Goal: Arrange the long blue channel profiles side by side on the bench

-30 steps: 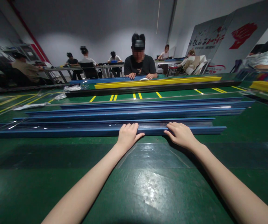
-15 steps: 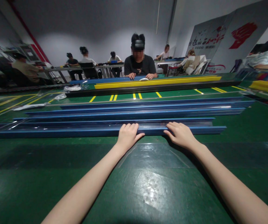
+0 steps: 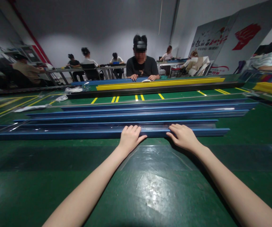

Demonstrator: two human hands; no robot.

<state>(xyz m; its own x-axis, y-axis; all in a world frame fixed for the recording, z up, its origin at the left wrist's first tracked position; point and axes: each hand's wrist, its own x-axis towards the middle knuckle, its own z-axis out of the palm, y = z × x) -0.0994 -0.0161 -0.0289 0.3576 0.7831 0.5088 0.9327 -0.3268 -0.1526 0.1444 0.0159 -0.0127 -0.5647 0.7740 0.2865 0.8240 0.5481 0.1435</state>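
A long blue channel strip (image 3: 79, 135) lies crosswise on the green table, nearest to me. My left hand (image 3: 130, 137) grips its near wall, fingers hooked over the top edge and thumb along the outer face. To the right, my right hand (image 3: 182, 135) holds the same wall in a like way, its fingertips inside the channel. Clear film (image 3: 22, 126) shows in the channel's left part. Between me and the strip, a flat transparent plastic sheet (image 3: 155, 157) lies on the table.
Beyond are more blue strips (image 3: 136, 114), a black strip (image 3: 155, 90) and a yellow strip (image 3: 159, 84). A co-worker (image 3: 142, 64) sits opposite, hands at another blue strip. Crumpled plastic (image 3: 73, 90) lies at the left, a yellow tray (image 3: 270, 88) at the right.
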